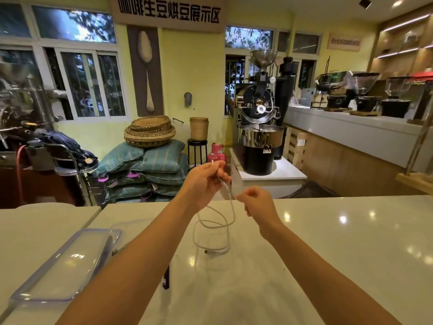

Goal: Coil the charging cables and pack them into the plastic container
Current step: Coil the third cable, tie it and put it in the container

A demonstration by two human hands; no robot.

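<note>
Your left grip [206,181] raised over bench [328,242], fingers curled round white cable [234,213] near its top end, plug tip poking above thumb. Your right grip [256,204] just beside and lower, fingertips pinching same cable. Rest of cable hangs in loose loops below both grips, far plug lying on bench. Clear lid [65,261] flat on bench, left of your left forearm.

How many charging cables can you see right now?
1. The white cable hangs between the left hand and right hand over the counter; others may hide behind the left forearm.
</note>
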